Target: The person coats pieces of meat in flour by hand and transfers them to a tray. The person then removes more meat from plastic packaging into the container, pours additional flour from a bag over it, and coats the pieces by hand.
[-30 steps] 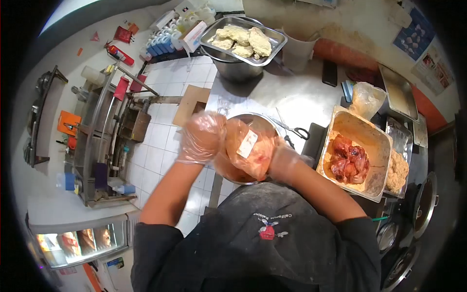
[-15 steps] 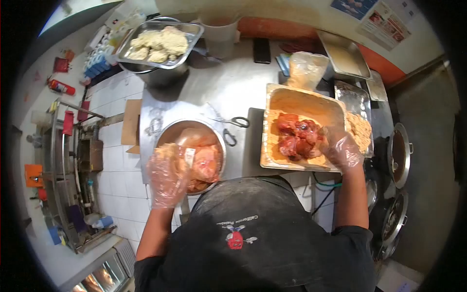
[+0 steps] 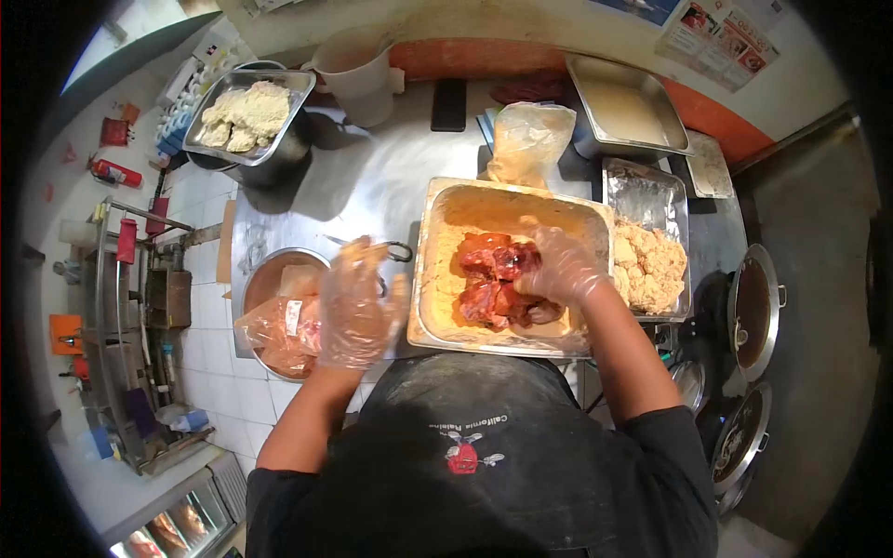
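My left hand (image 3: 358, 307), in a clear plastic glove, is raised with fingers stretched and holds nothing. It is beside the metal bowl (image 3: 249, 296), where a clear plastic bag (image 3: 265, 325) with a white label lies over raw meat. My right hand (image 3: 569, 268), also gloved, curls its fingers against the right side of glossy, dark red raw meat pieces (image 3: 488, 302). These pieces lie in a heap on orange-tinted breading flour (image 3: 437, 288) inside a deep rectangular pan (image 3: 419, 321). Part of the meat under my right fingers is hidden.
Scissors (image 3: 400, 251) lie between bowl and pan. Coated pieces (image 3: 649, 265) fill a tray at right. Behind stand a plastic bag of powder (image 3: 530, 139), a pan of pale liquid (image 3: 628, 112), a phone (image 3: 448, 104), a jug (image 3: 358, 79) and a tray of pale battered pieces (image 3: 246, 116).
My left hand has come off the bowl and moved right, with its fingers spread. My right hand has moved left onto the meat. The view has shifted, and the bag now hangs over the bowl's rim.
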A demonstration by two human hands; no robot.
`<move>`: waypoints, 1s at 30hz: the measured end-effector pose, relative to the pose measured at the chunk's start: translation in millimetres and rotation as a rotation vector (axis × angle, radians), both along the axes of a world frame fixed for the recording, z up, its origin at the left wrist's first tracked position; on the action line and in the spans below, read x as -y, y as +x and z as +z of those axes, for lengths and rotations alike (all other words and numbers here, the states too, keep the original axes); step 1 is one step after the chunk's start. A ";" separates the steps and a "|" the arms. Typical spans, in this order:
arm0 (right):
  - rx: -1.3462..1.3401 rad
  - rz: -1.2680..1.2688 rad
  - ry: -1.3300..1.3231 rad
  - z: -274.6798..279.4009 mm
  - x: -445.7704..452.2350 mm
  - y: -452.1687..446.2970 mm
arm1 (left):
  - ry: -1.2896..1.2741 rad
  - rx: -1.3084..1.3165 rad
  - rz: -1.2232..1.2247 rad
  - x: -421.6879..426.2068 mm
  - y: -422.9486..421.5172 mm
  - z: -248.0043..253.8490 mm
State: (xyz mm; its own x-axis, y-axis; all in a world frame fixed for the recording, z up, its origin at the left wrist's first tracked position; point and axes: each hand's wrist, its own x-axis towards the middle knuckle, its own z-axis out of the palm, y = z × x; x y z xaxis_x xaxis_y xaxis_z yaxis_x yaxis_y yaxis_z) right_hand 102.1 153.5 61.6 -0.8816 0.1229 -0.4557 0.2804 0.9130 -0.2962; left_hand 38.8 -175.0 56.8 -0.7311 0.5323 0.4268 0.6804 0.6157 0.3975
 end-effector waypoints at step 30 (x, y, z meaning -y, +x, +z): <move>0.241 -0.279 -0.521 -4.2 -33.1 -22.9 | -0.390 1.165 -0.169 -167.4 -63.4 -9.3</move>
